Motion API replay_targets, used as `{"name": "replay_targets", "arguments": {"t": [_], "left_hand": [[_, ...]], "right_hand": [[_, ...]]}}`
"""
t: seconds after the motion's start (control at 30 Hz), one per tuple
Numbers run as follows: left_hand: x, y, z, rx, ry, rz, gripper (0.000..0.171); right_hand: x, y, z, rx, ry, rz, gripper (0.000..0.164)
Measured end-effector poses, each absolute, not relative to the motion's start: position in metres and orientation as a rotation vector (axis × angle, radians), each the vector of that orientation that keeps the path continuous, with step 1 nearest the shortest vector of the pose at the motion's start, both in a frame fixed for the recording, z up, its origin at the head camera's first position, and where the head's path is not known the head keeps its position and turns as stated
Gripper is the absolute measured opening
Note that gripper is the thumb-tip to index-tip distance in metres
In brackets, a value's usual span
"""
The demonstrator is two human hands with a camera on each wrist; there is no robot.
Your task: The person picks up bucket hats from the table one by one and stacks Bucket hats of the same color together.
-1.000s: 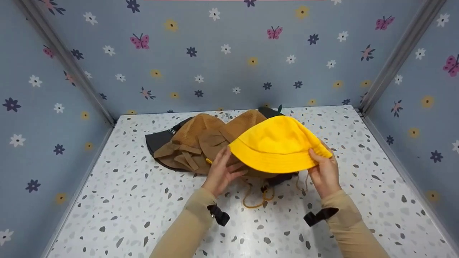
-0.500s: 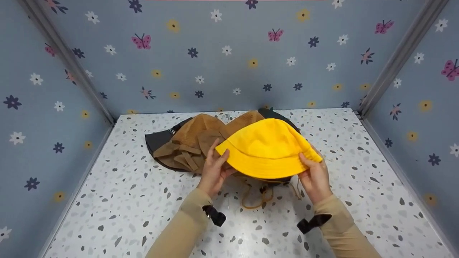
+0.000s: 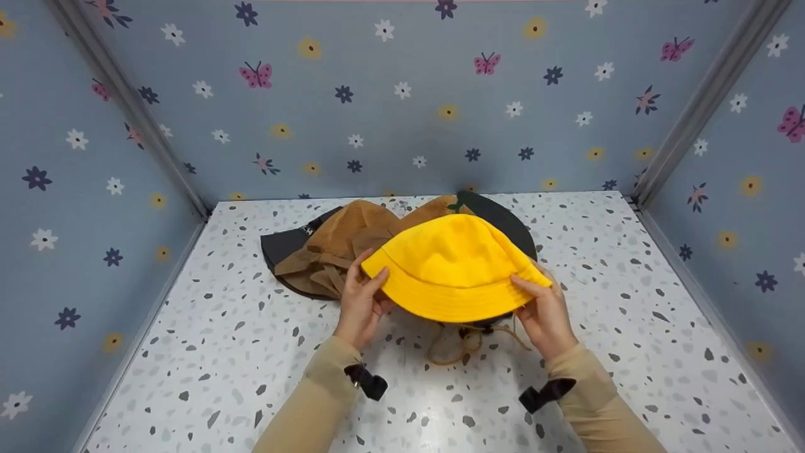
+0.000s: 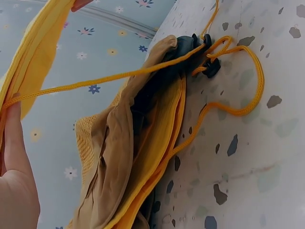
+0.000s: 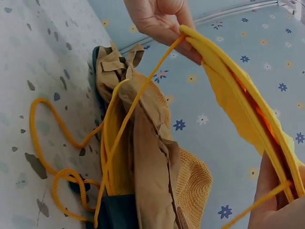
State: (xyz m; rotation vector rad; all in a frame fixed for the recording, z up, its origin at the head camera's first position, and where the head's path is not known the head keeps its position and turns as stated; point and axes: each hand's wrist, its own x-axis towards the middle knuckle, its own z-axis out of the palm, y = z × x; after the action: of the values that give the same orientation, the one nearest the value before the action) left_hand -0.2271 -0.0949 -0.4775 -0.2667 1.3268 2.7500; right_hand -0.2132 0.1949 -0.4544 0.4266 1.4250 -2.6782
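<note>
A yellow bucket hat (image 3: 449, 264), folded flat, hangs in front of a pile of hats. My left hand (image 3: 363, 305) pinches the left end of its brim, thumb in front. The right end of the brim is gripped by my right hand (image 3: 546, 311), also thumb in front. From the brim runs a yellow cord (image 4: 119, 75) down toward the pile. Behind it lie a brown hat with a bow (image 3: 321, 267) and a dark green hat (image 3: 503, 220), partly hidden. Another yellow brim (image 5: 110, 148) shows under brown fabric in the right wrist view.
A black hat (image 3: 280, 245) sticks out at the pile's left. Loose cord (image 3: 446, 360) with black stoppers lies on the speckled tabletop (image 3: 440, 409). Flowered panels (image 3: 402, 126) stand at the back and both sides.
The yellow hat has moved left and slightly toward me, uncovering more of the dark green hat. My left hand, earlier with fingers spread at the brim, now pinches its left end.
</note>
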Motion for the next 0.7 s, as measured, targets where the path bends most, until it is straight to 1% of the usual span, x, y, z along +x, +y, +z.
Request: {"name": "replay_targets", "arguments": {"t": [0.13,0.37,0.5,0.7], "left_hand": [[-0.225,-0.103,-0.479,-0.361,1.438,2.731,0.043],[-0.218,-0.125,-0.483,-0.448,1.577,2.696,0.048],[-0.211,-0.139,-0.487,-0.483,1.608,2.671,0.044],[-0.197,-0.161,-0.495,-0.515,1.641,2.613,0.05]], "right_hand": [[-0.213,0.189,-0.462,0.385,1.596,-2.551,0.052],[-0.209,0.17,-0.482,0.347,1.796,-2.378,0.049],[-0.204,0.16,-0.49,0.329,1.876,-2.307,0.047],[-0.194,0.148,-0.498,0.244,1.96,-2.211,0.045]]}}
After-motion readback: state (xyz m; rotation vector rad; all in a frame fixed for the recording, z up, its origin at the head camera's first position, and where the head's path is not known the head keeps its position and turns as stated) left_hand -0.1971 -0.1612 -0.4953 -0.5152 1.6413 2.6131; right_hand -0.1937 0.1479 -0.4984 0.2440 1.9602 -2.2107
